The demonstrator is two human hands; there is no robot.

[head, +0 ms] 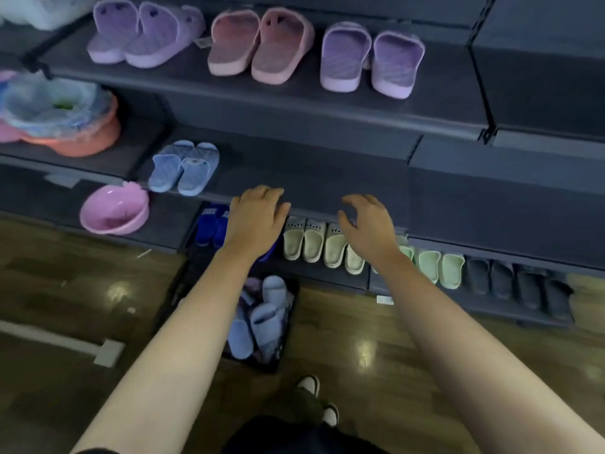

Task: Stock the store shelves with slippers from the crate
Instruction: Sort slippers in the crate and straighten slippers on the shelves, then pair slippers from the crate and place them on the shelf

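Dark matte shelf bears rounded, quilted pale-blue slippers.

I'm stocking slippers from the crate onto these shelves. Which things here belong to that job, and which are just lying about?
Job: black crate; pale blue slippers inside it; blue pair on the middle shelf; left hand and right hand, both empty.

Lying about: pink basin; orange basin with plastic-wrapped goods; white strip on the floor.

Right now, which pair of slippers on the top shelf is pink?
The pink slippers in the middle of the top shelf; the left pair and right pair flanking them are purple.
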